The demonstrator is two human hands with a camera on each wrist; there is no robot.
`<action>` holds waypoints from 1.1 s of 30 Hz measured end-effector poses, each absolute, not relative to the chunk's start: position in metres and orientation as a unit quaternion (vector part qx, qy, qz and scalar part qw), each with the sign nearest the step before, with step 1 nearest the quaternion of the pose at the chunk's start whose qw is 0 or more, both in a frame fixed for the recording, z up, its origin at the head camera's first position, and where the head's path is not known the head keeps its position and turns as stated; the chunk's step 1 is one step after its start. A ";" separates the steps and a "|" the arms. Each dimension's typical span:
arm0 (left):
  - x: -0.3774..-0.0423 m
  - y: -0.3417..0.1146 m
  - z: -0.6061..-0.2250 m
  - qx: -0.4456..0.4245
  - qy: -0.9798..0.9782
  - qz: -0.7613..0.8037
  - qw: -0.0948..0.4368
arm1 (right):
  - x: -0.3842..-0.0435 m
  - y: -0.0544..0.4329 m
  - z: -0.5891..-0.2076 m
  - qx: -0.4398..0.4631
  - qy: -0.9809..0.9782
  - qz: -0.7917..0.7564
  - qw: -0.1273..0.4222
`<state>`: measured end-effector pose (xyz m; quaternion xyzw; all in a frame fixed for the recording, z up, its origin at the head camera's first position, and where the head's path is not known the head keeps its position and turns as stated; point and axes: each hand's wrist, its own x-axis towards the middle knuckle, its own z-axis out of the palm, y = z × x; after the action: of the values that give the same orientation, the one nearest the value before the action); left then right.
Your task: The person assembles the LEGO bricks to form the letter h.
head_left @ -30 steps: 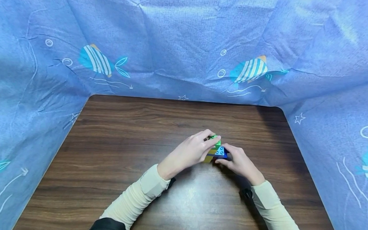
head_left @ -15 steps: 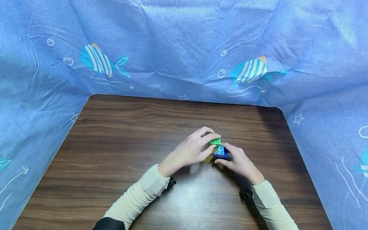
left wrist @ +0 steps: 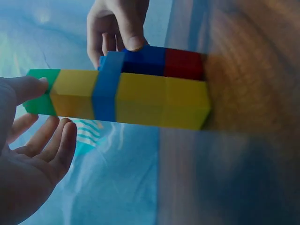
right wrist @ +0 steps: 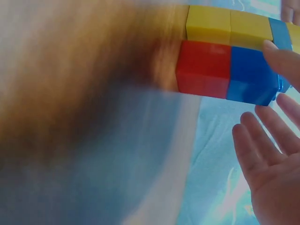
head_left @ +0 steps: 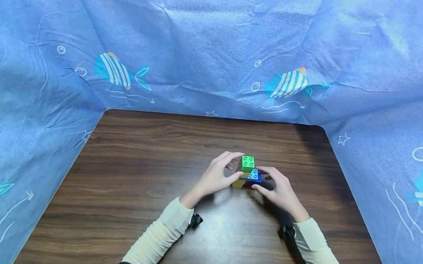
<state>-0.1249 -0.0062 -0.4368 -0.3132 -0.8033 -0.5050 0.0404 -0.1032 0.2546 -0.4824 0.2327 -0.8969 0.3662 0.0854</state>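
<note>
A small stack of toy building bricks stands on the table, right of centre in the head view. Its top is a green brick [head_left: 247, 164], over a yellow brick [left wrist: 72, 93] and a flat light blue brick [left wrist: 105, 89]. Below that, two yellow bricks form one column, beside a dark blue brick [right wrist: 251, 75] over a red brick [right wrist: 204, 68]. My left hand [head_left: 214, 176] is spread around the stack's left side, thumb and fingertips right by the green brick. On the other side, my right hand [head_left: 280, 192] has thumb and fingers loosely parted around the dark blue brick.
The dark wood-grain table [head_left: 153, 157] has rounded far corners. A blue cloth [head_left: 208, 49] printed with fish hangs behind and along both sides. Black bands [head_left: 195, 221] show below both cuffs.
My left hand has drawn back left from the green brick, uncovering its top studs. My right hand has loosened and moved slightly right and nearer. The stack stays upright in place.
</note>
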 end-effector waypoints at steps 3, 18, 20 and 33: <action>-0.122 -0.007 -0.446 -0.290 -0.802 -0.521 0.022 | -0.100 0.256 -0.487 0.218 -0.889 0.394 0.087; -0.122 -0.010 -0.472 -0.242 -0.825 -0.506 -0.060 | -0.098 0.259 -0.490 0.197 -0.885 0.409 0.101; -0.122 -0.010 -0.474 -0.241 -0.825 -0.507 -0.061 | -0.098 0.260 -0.491 0.193 -0.884 0.416 0.092; -0.123 -0.009 -0.472 -0.236 -0.833 -0.495 -0.066 | -0.100 0.264 -0.490 0.178 -0.886 0.424 0.064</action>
<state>-0.1230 -0.0094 -0.4721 -0.2362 -0.8333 -0.4954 -0.0661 -0.1004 0.2637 -0.4897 0.1776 -0.8858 0.4239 0.0637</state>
